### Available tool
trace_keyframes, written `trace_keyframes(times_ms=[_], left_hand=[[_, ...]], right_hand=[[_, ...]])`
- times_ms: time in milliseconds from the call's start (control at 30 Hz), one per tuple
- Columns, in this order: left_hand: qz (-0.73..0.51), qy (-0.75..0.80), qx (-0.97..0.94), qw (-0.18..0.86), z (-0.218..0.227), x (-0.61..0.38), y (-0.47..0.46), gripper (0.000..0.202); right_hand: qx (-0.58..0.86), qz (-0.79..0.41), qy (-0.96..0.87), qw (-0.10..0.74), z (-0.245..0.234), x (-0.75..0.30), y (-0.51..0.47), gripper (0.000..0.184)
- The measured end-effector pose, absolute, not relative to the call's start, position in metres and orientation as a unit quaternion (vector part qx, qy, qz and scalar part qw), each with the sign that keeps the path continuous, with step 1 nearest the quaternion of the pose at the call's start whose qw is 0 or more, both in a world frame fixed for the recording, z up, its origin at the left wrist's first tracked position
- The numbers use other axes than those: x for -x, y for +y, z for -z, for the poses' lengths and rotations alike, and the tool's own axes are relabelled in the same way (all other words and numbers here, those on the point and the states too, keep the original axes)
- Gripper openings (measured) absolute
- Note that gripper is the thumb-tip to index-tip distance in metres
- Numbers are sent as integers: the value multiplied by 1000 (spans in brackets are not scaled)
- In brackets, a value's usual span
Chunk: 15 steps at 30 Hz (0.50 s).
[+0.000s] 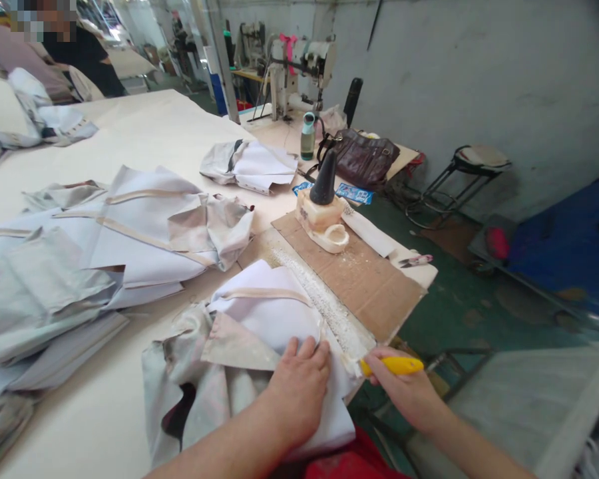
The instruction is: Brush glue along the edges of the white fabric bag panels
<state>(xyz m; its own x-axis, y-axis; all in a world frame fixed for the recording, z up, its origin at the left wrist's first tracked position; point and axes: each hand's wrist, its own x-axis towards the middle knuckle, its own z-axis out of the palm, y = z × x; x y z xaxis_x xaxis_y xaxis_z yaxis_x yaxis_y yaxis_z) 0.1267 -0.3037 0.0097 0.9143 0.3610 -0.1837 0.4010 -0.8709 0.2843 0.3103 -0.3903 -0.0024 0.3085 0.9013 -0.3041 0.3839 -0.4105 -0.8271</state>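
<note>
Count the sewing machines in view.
2. One sewing machine stands on the far table behind the water bottle; a second sits further back to its left. More may be hidden in the cluttered background.

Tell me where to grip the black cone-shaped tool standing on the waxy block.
Probably the narrow upper half of the black cone, pinched from above. It stands upright, tapering to its tip, on the waxy block; the wide base sits against the block and nothing shows overhead.
</note>
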Motion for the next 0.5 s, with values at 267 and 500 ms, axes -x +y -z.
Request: trace_keyframes(times_ms=[267, 500], left_hand=[[80, 207, -958, 181, -7, -124, -305, 39], [103, 242, -940, 218, -18, -128, -301, 40]], right_hand=[[723, -353, -489, 336, -6, -320, -416, 29], [705, -330, -542, 316, -8, -326, -428, 30]])
